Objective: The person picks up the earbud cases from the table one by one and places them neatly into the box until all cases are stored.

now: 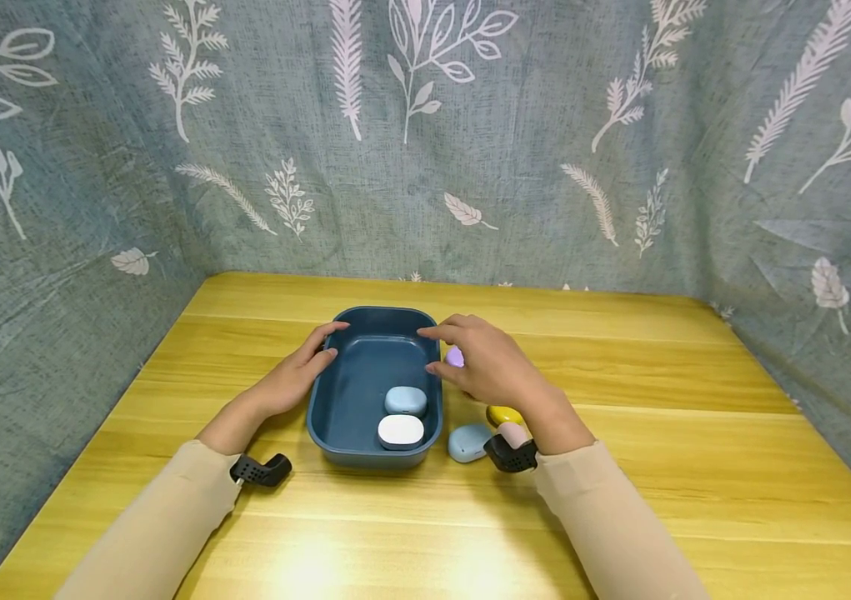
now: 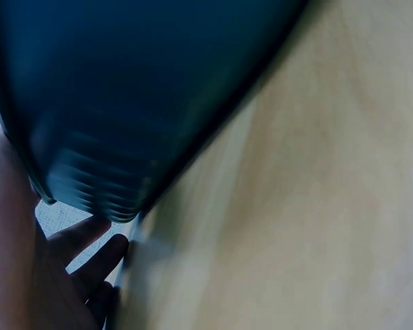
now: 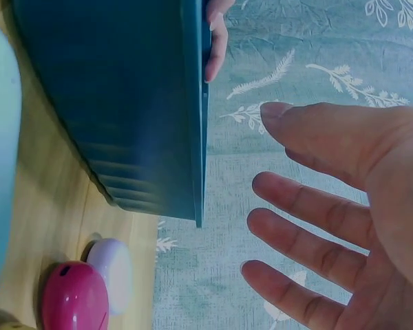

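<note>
Two beige sleeves (image 1: 616, 521) run in from the bottom edge, which cuts them off, over a wooden table (image 1: 365, 533). The left hand (image 1: 292, 379) rests against the left side of a dark blue box (image 1: 361, 375), thumb and forefinger at the rim, its other fingers extended outside, as the left wrist view shows. The right hand (image 1: 487, 358) hangs palm inward beside the right rim, fingers spread and holding nothing; the right wrist view shows it apart from the wall. Inside the box, at the near right, sit a light blue case (image 1: 406, 401) and a white case (image 1: 400, 431). Outside lies a pale blue case (image 1: 467, 443); a yellow case (image 1: 503, 415) and a pale pink case (image 1: 513, 434) are partly covered by the right wrist, a lilac case (image 1: 455, 357) by the hand. A magenta case (image 3: 76, 295) shows only in the right wrist view. The left wrist view is dark and blurred.
</note>
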Tool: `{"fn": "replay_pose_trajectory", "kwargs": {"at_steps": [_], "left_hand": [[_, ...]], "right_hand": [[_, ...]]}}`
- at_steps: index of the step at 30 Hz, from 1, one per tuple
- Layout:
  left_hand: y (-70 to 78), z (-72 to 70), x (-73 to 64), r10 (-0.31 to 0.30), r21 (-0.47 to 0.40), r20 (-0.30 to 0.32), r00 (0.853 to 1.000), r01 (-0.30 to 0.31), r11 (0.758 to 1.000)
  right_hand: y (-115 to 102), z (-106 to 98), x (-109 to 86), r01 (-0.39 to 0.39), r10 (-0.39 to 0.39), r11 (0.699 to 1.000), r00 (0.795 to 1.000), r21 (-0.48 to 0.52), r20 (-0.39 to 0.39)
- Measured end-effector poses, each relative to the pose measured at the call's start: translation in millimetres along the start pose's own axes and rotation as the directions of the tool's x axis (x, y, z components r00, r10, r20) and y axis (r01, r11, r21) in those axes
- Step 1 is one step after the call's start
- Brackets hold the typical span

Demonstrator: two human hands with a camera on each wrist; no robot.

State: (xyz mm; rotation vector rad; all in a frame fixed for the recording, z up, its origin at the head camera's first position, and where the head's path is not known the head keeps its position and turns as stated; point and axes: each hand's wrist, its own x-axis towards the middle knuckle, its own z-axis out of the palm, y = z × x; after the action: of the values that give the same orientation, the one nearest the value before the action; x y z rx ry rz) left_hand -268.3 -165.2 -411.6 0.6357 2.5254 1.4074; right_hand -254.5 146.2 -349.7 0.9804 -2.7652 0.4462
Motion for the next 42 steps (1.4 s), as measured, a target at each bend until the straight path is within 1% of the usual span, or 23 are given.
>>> {"fn": "replay_pose_trajectory", "kwargs": {"at_steps": [6,14,23,29,42], "left_hand": [[-0.7,-0.1,0.3,0.003,-0.008,0.000,1.000,-0.003,1.000],[-0.4,-0.7,0.1,-0.010,-0.007,0.003,1.000,0.010,1.000],[0.2,-0.7,-0.3,-0.012,-0.004,0.002,1.000,0.012,1.000],[-0.3,-0.7,-0.1,-0.005,-0.003,0.002,1.000,0.005,1.000],[0.9,-0.7,-0.4,-0.015,-0.002,0.002,1.000,0.015,1.000]], "right_hand": [[5,-3,-0.6,-0.001,0.002,1.000,1.000,0.023,-0.028],[8,-7,-1.5,-0.059,0.059,0.997,0.998,0.047,0.002],[14,-8,-3.2,-0.080,0.079,0.995,0.997,0.060,0.009],[18,-10,-4.0,-0.116,0.114,0.991,0.993,0.070,0.024],[30,-13,-6.5,-0.169,0.166,0.982,0.985,0.079,0.053]]}}
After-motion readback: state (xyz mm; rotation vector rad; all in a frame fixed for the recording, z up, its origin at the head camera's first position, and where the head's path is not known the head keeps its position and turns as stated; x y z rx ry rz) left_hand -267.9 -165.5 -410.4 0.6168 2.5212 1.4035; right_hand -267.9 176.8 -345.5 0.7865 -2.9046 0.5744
